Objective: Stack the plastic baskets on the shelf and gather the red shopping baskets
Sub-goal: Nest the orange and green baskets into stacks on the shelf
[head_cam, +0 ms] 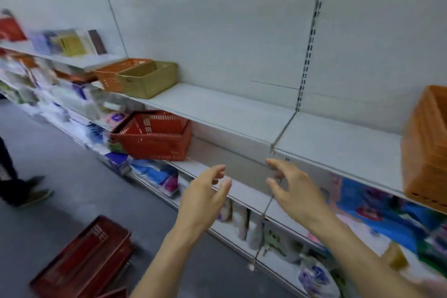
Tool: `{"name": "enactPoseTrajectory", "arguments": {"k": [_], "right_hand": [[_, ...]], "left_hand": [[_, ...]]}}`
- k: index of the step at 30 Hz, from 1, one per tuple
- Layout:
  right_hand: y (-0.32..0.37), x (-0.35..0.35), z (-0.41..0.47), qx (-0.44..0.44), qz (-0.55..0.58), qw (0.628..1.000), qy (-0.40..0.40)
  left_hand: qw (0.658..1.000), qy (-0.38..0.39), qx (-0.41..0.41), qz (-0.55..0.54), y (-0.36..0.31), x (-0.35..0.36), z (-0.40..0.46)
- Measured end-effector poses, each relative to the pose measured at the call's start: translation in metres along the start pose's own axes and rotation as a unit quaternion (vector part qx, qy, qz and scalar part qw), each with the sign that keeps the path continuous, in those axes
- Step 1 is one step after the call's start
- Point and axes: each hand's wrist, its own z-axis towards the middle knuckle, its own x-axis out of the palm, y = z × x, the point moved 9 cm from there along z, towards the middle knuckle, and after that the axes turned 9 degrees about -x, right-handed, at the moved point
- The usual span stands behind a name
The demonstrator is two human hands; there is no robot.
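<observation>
Reaching: both hands are raised in front of the shelving, and neither one has hold of anything.
Head view, left hand: the left hand is half open, fingers loosely curled, palm turned inward, bare of any load.
Head view, right hand: the right hand is likewise spread and curled, just in front of the lip of the upper shelf, touching nothing that I can make out.
Plastic baskets: an orange basket and a tan basket sit side by side and touching, well off to the left on that shelf; another orange basket stands at the far right edge, blurred and seemingly tipped up.
Red baskets: one red shopping basket rests on the lower shelf, up and to the left of the left hand; a red basket stack lies on the floor, down and to the left.
Key relation: the shelved red basket lies leftward of both hands with its long side running along the shelf, so the left hand is the nearer one.
Likely next: probably a sideways reach to the left, though motion blur makes the intended target uncertain.
Bystander: a person's legs stand at the left edge.
</observation>
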Motion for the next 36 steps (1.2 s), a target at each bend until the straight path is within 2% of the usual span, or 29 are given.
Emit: {"name": "enactPoseTrajectory", "arguments": {"k": [6,12,20,27,32,36], "right_hand": [[0.081,0.103,0.120,-0.005,0.068,0.998,0.018],[0.115,0.166,0.227,-0.006,0.097,0.995,0.038],[0.110,0.219,0.392,0.018,0.110,0.994,0.019],[0.122,0.268,0.549,0.047,0.125,0.990,0.035],[0.122,0.307,0.622,0.100,0.099,0.990,0.030],[0.109,0.331,0.664,0.193,0.091,0.977,-0.001]], "left_hand": [[0.998,-0.027,-0.035,0.050,0.087,-0.108,0.093],[0.997,-0.019,-0.033,0.063,0.138,-0.167,0.189],[0.998,-0.059,-0.021,0.017,0.188,-0.226,0.355],[0.996,-0.084,-0.020,0.008,0.227,-0.300,0.507],[0.992,-0.114,-0.030,0.054,0.264,-0.362,0.607],[0.985,-0.102,-0.044,0.133,0.294,-0.401,0.701]]}}
